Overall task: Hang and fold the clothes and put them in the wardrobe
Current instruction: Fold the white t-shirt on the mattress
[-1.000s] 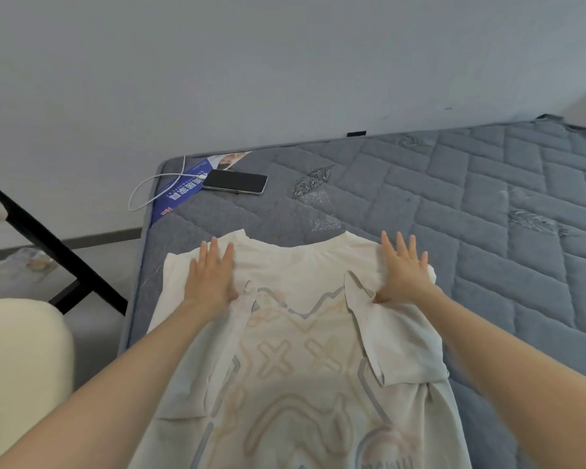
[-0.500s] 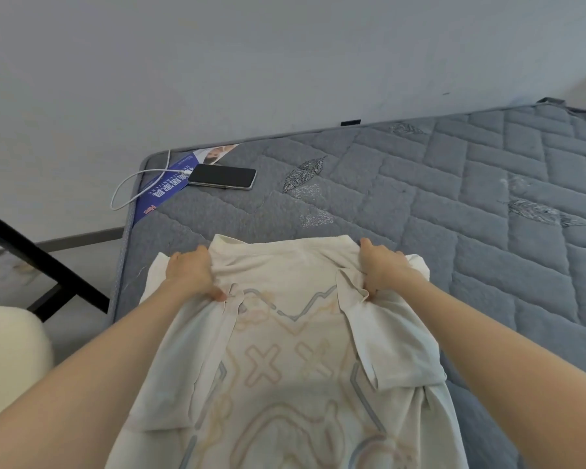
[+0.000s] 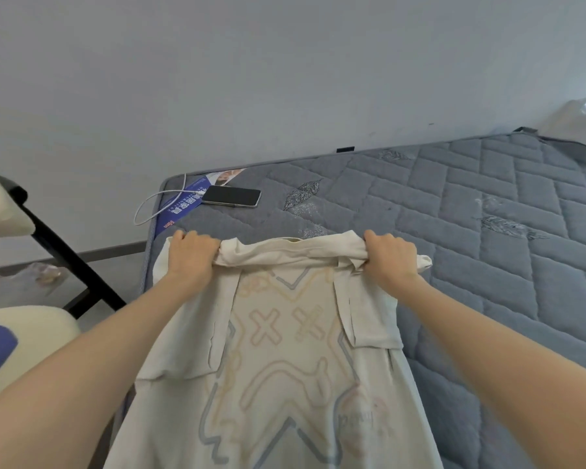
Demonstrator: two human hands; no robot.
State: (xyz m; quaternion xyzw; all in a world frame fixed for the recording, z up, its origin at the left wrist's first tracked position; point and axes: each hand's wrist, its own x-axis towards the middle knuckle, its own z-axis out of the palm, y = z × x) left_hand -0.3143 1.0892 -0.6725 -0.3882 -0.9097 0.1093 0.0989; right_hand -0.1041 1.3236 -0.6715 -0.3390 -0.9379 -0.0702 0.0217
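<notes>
A person's left hand (image 3: pixel 191 257) and right hand (image 3: pixel 390 258) each clench the bunched top edge of a cream shirt (image 3: pixel 281 360) lying on a gray mattress (image 3: pixel 487 231), near 1 phone (image 3: pixel 231 196).

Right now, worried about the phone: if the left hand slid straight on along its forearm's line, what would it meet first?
Probably the black flat smartphone: the left hand, gripping the cream printed T-shirt, has only bare grey quilted mattress before it; depth is uncertain.
</notes>
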